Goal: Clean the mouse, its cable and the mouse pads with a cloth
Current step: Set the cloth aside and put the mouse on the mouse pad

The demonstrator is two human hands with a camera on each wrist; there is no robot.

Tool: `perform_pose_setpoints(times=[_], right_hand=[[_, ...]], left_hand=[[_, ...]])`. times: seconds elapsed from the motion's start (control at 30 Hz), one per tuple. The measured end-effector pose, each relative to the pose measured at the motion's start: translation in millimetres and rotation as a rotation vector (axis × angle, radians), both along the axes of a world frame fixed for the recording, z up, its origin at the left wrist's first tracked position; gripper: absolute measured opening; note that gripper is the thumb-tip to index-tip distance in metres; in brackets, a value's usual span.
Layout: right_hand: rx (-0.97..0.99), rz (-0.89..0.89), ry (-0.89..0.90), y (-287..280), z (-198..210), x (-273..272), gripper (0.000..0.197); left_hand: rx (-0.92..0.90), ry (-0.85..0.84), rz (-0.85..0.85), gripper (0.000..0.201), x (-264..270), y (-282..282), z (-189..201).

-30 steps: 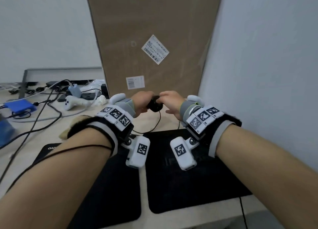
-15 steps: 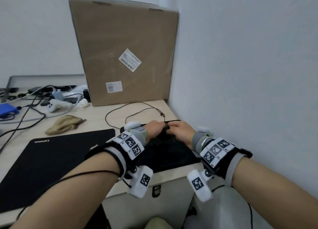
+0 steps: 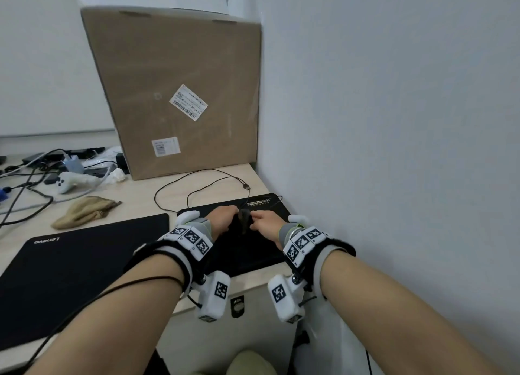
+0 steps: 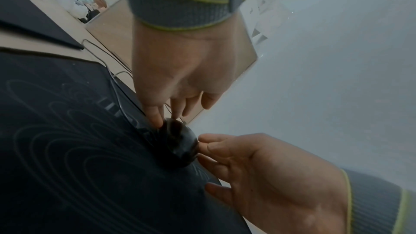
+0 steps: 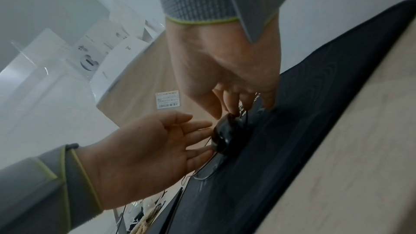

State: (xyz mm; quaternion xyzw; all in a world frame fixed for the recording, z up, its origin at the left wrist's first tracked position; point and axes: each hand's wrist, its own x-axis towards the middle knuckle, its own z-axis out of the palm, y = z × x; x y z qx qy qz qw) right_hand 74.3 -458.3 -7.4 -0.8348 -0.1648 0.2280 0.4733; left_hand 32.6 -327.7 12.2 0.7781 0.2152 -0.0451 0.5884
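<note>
The word "Lenovo" is printed in white, seen upside down, on a corner of the large black mouse pad. On the smaller mouse pad a white logo is printed, too small to be read. Two barcode labels are stuck on the cardboard box; their print cannot be read.

Glossy black plastic mouse on matt cloth-topped mouse pad

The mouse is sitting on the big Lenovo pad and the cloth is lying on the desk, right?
Not quite. The mouse sits on the smaller pad by the wall, not the Lenovo pad; the head view shows it. The cloth does lie on the desk.
</note>
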Motion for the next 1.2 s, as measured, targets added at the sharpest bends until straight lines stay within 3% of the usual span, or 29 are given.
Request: perform_pose_setpoints(times=[0.3, 0.43, 0.57, 0.67, 0.77, 0.87, 1.1, 1.2], right_hand=[[-0.291, 0.088, -0.052, 28, -26, 34, 0.066], [-0.293, 0.097, -0.071, 26, -13, 26, 0.060], [-0.327, 0.121, -0.112, 23, -4, 20, 0.059], [-0.347, 0.135, -0.181, 16, 1, 11, 0.058], [-0.415, 0.105, -0.254, 13, 5, 7, 0.045], [-0.509, 0.082, -0.315, 15, 7, 10, 0.037], [-0.535, 0.046, -0.319, 5, 6, 14, 0.040], [-0.507, 0.046, -0.295, 3, 5, 14, 0.041]], left_hand=[[0.147, 0.008, -0.011, 0.035, 9, 8, -2], [0.122, 0.000, -0.047, 0.032, 7, 8, -3], [0.110, -0.003, -0.029, 0.017, -2, 16, -7], [0.108, 0.022, -0.014, 0.021, -7, 20, -11], [0.075, 0.052, -0.020, 0.038, -15, 20, -6], [0.039, 0.094, -0.041, 0.041, -20, 17, -1], [-0.012, 0.116, -0.070, 0.015, -24, 3, 7], [-0.026, 0.129, -0.055, 0.016, -24, 2, 11]])
